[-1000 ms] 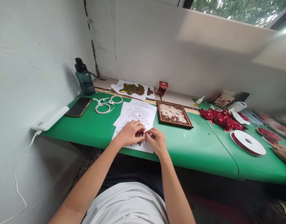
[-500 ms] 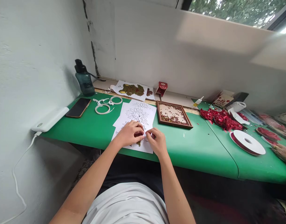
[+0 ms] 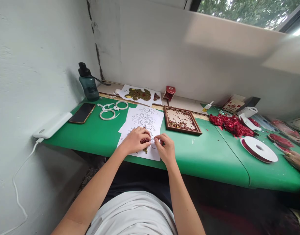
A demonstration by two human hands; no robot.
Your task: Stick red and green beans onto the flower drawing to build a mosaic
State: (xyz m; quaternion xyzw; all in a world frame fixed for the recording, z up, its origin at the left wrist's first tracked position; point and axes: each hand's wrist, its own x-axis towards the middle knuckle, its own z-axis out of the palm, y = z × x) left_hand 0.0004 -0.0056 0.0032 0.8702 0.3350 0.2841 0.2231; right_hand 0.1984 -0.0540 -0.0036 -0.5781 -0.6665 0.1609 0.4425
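Observation:
A white sheet with printed flower line drawings (image 3: 157,154) lies at the table's front edge, overlapping other sheets (image 3: 150,109). Dark red beads (image 3: 144,141) and olive-green beads (image 3: 145,150) cover part of one drawing. My left hand (image 3: 136,140) rests on the sheet and arches over the red beads, its thumb and fingertips drawn together at their right edge. Close beside it, my right hand (image 3: 165,146) is closed in a pinch above the paper. Whatever either hand holds is too small to make out. A brown-framed tray (image 3: 166,120) of loose beads lies beyond my right hand.
To the left are a phone (image 3: 82,113), coiled white cables (image 3: 108,114), a power bank (image 3: 52,125) and a bottle (image 3: 89,86). A ribbon spool (image 3: 267,148), red fabric flowers (image 3: 238,125) and a glue bottle (image 3: 207,106) are rightward. Another person's hand (image 3: 295,160) is at the right edge.
My right hand has shifted very slightly right, widening the small gap from my left hand. The left hand stays in place over the beads.

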